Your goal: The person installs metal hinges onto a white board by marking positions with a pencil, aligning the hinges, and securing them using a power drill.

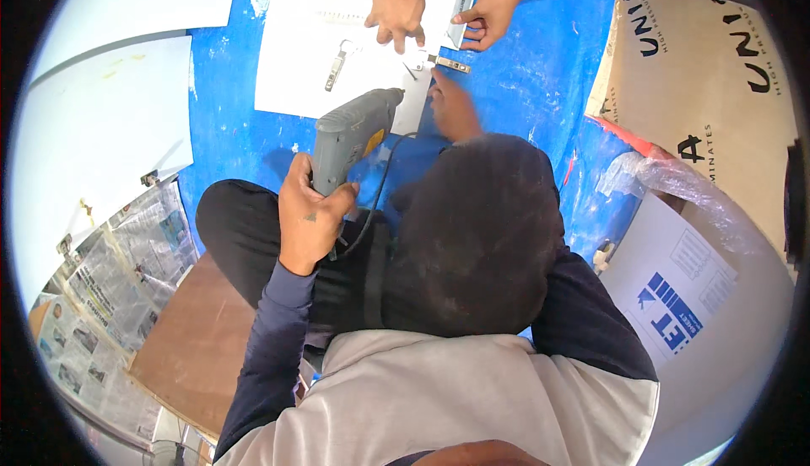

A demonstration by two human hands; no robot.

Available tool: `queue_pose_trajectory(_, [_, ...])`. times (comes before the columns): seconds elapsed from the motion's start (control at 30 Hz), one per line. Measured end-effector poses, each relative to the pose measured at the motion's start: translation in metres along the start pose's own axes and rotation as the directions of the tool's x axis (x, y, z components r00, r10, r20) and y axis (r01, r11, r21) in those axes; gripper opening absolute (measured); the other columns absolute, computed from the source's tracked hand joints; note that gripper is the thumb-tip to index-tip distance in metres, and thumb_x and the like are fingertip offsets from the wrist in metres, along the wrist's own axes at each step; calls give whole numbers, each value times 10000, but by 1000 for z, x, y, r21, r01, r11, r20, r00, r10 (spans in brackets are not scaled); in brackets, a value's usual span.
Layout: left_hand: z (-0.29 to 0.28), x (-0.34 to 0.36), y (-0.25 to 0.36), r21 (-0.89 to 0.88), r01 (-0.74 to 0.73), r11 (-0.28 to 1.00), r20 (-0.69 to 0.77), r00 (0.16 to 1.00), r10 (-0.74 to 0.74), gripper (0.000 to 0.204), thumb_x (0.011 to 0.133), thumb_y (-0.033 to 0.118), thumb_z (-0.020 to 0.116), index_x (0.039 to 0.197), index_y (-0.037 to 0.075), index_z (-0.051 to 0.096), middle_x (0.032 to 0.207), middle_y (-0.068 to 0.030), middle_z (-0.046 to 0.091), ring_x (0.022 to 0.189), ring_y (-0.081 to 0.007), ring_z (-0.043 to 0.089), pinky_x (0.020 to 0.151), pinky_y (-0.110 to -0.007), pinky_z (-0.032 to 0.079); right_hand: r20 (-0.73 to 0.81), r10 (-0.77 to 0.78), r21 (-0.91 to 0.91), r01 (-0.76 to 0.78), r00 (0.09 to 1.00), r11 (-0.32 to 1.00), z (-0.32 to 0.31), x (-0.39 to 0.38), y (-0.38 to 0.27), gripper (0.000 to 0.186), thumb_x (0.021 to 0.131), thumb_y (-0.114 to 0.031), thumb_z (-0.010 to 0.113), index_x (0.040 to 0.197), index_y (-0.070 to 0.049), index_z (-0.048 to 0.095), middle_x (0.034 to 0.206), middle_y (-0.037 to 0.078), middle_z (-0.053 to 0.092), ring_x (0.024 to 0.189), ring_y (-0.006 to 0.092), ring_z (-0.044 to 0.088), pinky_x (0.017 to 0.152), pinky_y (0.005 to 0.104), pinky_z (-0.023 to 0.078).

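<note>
My left hand (308, 217) grips a grey corded tool (346, 133), like a glue gun, its nozzle over a white board (295, 10). My right hand (451, 103), blurred, reaches up to a small metal fitting (453, 66) at the board's right edge; its fingers are unclear. A second metal fitting (336, 70) and a thin pin (412, 72) lie on the board. Another person's hand (395, 6) presses on the board, and another hand (489, 15) holds a small flat grey piece (456, 29) at its edge.
Blue work surface (228, 112) underneath. Clipped white sheets (110, 129) and newspaper (105, 297) lie at left beside a brown board (177, 339). Cardboard (692, 44), crumpled plastic wrap (629, 175) and a printed white sheet (654, 255) are at right. My knee and dark-covered head fill the middle.
</note>
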State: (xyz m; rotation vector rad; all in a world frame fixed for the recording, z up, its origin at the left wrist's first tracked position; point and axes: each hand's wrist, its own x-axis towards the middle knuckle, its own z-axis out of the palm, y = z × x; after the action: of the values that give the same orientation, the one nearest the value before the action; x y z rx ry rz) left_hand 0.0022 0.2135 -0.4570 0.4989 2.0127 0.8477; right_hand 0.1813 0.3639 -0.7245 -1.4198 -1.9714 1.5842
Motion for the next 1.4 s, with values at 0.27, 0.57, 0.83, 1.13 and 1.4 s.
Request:
queue_pose_trajectory(0.27, [1, 1, 1, -57, 4, 998, 57, 998, -1, 244, 798, 9, 735, 958, -5, 551, 788, -82, 632, 619, -132, 620, 578, -292, 488, 316, 421, 746, -497, 850, 444, -4, -8, 13, 199, 1037, -196, 650, 1151, -33, 645, 977, 83, 691, 792, 168, 661, 720, 312, 582])
queue_pose_trajectory(0.57, [5, -8, -1, -60, 39, 997, 73, 997, -35, 267, 807, -13, 754, 947, 3, 526, 788, -67, 609, 628, -118, 612, 576, -283, 501, 391, 306, 850, -468, 868, 243, 4, -8, 3, 159, 1031, -230, 670, 1073, -78, 642, 1000, 26, 685, 930, 147, 664, 799, 326, 570])
queue_pose_trajectory(0.83, [5, -7, -3, -120, 24, 992, 117, 993, -10, 277, 811, -15, 750, 976, -4, 528, 830, -81, 622, 653, -120, 633, 580, -280, 517, 436, 212, 869, -470, 875, 153, 12, -7, 24, 189, 1040, -287, 658, 1041, -98, 653, 921, 2, 687, 816, 108, 668, 715, 272, 565])
queue_pose_trajectory(1.13, [8, -8, -5, -100, 37, 994, 129, 991, -24, 277, 816, -11, 753, 961, 0, 518, 841, -78, 624, 665, -118, 645, 588, -274, 541, 480, 195, 874, -486, 856, -19, 17, -10, 18, 208, 1036, -334, 650, 984, -133, 671, 848, -36, 677, 742, 80, 649, 644, 264, 529])
queue_pose_trajectory(1.4, [15, -9, -7, 282, -248, 927, 89, 969, 232, 301, 791, 42, 786, 990, -7, 565, 821, -138, 654, 753, -181, 664, 689, -336, 527, 513, -3, 838, -502, 858, -212, 36, -1, 41, 314, 1048, -432, 593, 993, -130, 656, 887, 21, 673, 876, 164, 644, 841, 368, 520])
